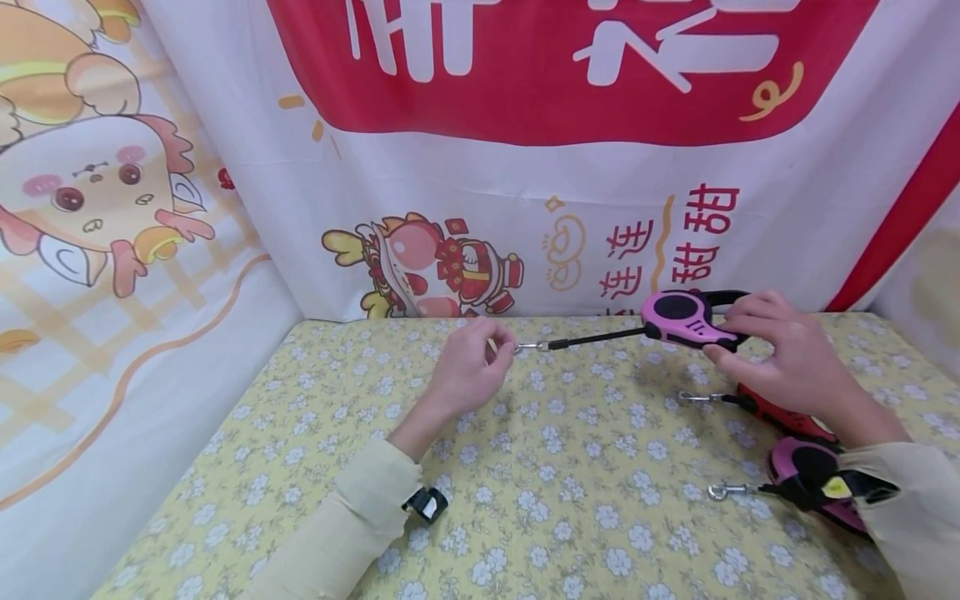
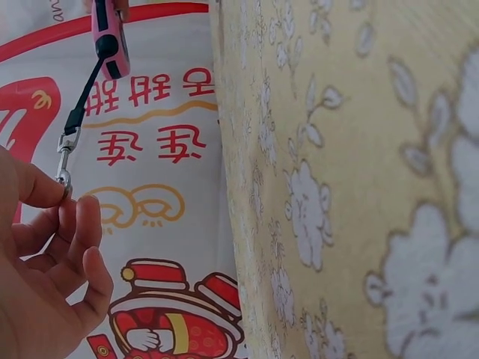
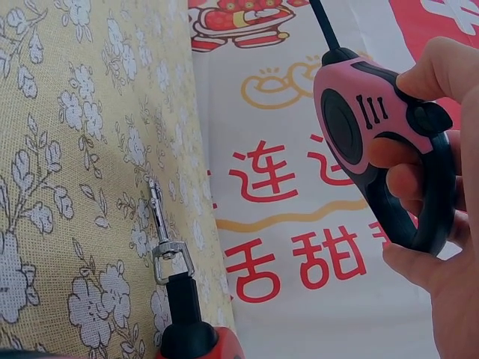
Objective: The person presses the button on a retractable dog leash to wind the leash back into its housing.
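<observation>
My right hand grips the black handle of a pink and black retractable dog leash, held up above the table. In the right wrist view the fingers pass through the handle loop and the thumb lies by the black button on top. A short length of black strap runs from the case toward my left hand. There, thumb and forefinger pinch the end of the metal snap hook, while the other fingers curl loosely below it.
On the right of the flowered tablecloth lie a red retractable leash and another pink one, their metal hooks pointing left. The right forearm partly covers both. A printed cloth hangs behind the table, another on the left.
</observation>
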### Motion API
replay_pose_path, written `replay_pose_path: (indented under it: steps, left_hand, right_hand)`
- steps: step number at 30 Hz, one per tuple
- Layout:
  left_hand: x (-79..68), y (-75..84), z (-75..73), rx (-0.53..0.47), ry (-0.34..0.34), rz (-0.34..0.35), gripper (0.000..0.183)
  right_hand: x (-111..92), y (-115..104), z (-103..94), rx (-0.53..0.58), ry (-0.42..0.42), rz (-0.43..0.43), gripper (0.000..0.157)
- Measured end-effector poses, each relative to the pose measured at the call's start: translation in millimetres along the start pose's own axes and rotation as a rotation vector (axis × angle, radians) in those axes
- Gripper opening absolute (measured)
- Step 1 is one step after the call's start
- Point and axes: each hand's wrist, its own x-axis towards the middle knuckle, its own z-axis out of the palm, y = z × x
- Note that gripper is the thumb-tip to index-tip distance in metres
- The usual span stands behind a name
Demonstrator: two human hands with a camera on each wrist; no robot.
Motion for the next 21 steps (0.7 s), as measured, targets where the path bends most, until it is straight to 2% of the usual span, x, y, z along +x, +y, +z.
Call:
replay_pose_path:
  steps: [9,17,21]
  left_hand:
    - [-0.1,0.5,1.0,-0.011,0.010,-0.013,0.011]
    - [-0.7,0.1,1.4,-0.008,0.010,0.048,0.011]
    - [-1.2,0.9,1.7,-0.011,0.008,0.051,0.011]
  right_hand:
    - [1.0,-2.1,-0.6,0.003,0.001,0.001,0.033]
    - [0.8,-1.5,1.0,0.007,0.004,-0.007,0.035]
    - [1.1,-2.5,1.3,0.017,0.002,-0.011,0.035]
